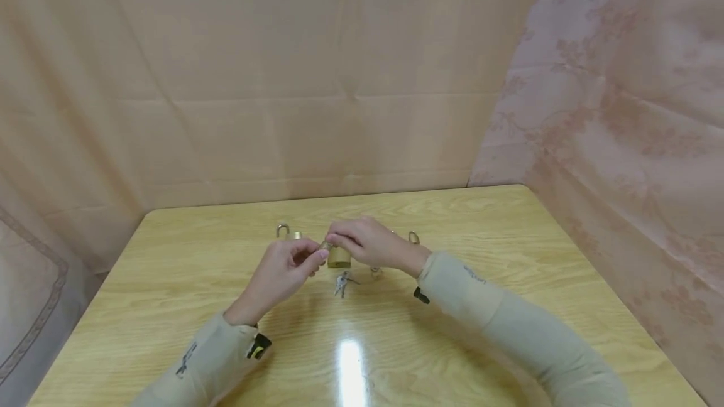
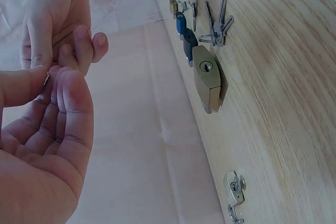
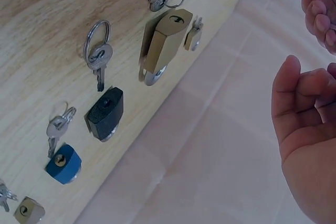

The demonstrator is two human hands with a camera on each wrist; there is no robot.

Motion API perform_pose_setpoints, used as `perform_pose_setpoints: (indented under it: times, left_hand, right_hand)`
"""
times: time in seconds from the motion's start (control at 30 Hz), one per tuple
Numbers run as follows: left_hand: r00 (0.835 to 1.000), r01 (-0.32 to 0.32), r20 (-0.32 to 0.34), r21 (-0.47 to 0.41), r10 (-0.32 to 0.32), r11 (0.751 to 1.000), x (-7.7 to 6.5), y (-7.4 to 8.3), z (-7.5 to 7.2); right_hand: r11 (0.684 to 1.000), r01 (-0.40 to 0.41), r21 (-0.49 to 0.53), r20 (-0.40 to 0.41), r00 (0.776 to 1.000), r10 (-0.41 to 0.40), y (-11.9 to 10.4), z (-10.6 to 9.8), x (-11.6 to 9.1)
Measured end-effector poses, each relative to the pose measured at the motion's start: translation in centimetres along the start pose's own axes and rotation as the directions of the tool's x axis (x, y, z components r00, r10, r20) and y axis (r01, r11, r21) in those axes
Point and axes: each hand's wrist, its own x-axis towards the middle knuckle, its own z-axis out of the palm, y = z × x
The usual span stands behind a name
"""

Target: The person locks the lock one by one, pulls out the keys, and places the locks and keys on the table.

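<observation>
My left hand (image 1: 285, 269) pinches a small brass-coloured metal piece (image 2: 46, 80) between thumb and fingers. The thumb and forefinger of my right hand (image 1: 364, 240) meet at that same piece, above the table. Fingertips hide most of it, so its kind cannot be told. Behind and below the hands stands a large brass padlock (image 1: 339, 259), with a bunch of keys (image 1: 342, 282) lying in front. To its left are a small brass padlock (image 2: 234, 188) with a key at it and an open shackle (image 1: 283, 229).
Right of the large padlock, a black padlock (image 3: 106, 114), a blue padlock (image 3: 64, 164) and a small brass-coloured padlock (image 3: 29, 211) continue the row. Ringed keys (image 3: 100, 59) lie before them on the wooden table (image 1: 215, 306). Curtains (image 1: 305, 80) hang behind it.
</observation>
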Motion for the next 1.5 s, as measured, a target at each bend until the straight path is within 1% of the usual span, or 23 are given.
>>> perform_pose_setpoints:
  times: [0.1,0.27,0.4,0.47,0.57,0.63,0.7,0.8,1.03,1.07,1.2,1.3,1.4,1.5]
  left_hand:
    - [1.000,0.009,0.002,-0.010,-0.009,1.000,0.0,-0.1,0.0]
    - [1.000,0.021,-0.002,-0.024,-0.021,0.999,-0.1,-0.2,0.0]
    - [0.997,0.070,-0.016,-0.069,-0.072,0.995,-0.1,-0.3,-0.2]
    - [0.994,0.105,-0.015,-0.116,-0.108,0.988,-0.1,-0.3,-0.3]
    - [0.988,0.149,-0.010,-0.184,-0.153,0.972,-0.1,-0.3,-0.5]
    - [0.984,0.170,-0.010,-0.219,-0.177,0.961,-0.1,-0.3,-0.6]
    - [0.981,0.185,-0.019,-0.239,-0.195,0.953,-0.1,-0.3,-0.7]
    - [0.976,0.199,-0.034,-0.257,-0.215,0.946,0.0,-0.2,-0.6]
    - [0.974,0.195,-0.059,-0.254,-0.217,0.947,0.3,-0.2,-0.3]
    - [0.974,0.194,-0.062,-0.257,-0.217,0.947,0.3,-0.3,-0.2]
    - [0.975,0.183,-0.071,-0.265,-0.208,0.947,0.4,-0.4,0.0]
    - [0.976,0.178,-0.073,-0.265,-0.204,0.948,0.4,-0.3,0.1]
    - [0.975,0.190,-0.062,-0.264,-0.213,0.946,0.4,-0.4,0.2]
    - [0.972,0.211,-0.041,-0.263,-0.229,0.941,0.5,-0.4,0.4]
  right_hand:
    - [1.000,-0.011,0.015,0.000,1.000,0.011,0.2,0.2,-0.1]
    - [0.996,-0.073,0.054,0.013,0.997,0.073,0.4,0.1,-0.1]
    - [0.982,-0.140,0.127,0.024,0.990,0.138,0.3,-0.1,0.0]
    - [0.964,-0.183,0.194,0.021,0.983,0.182,0.1,-0.2,0.1]
    - [0.922,-0.248,0.296,-0.008,0.965,0.262,0.0,-0.2,0.1]
    - [0.895,-0.280,0.347,-0.027,0.951,0.308,-0.1,-0.2,0.1]
    - [0.876,-0.301,0.378,-0.036,0.940,0.338,-0.1,-0.1,0.1]
    - [0.858,-0.315,0.405,-0.035,0.933,0.359,0.0,0.1,0.1]
    - [0.797,-0.345,0.496,-0.027,0.911,0.412,0.0,0.9,0.5]
    - [0.793,-0.346,0.502,-0.027,0.910,0.414,0.0,1.0,0.6]
    - [0.796,-0.335,0.505,-0.037,0.912,0.408,-0.3,1.1,0.9]
    - [0.795,-0.343,0.500,-0.047,0.906,0.420,-0.3,1.1,1.0]
    - [0.791,-0.350,0.503,-0.053,0.900,0.432,-0.4,1.1,0.9]
    - [0.784,-0.343,0.518,-0.056,0.900,0.431,-0.5,1.2,0.9]
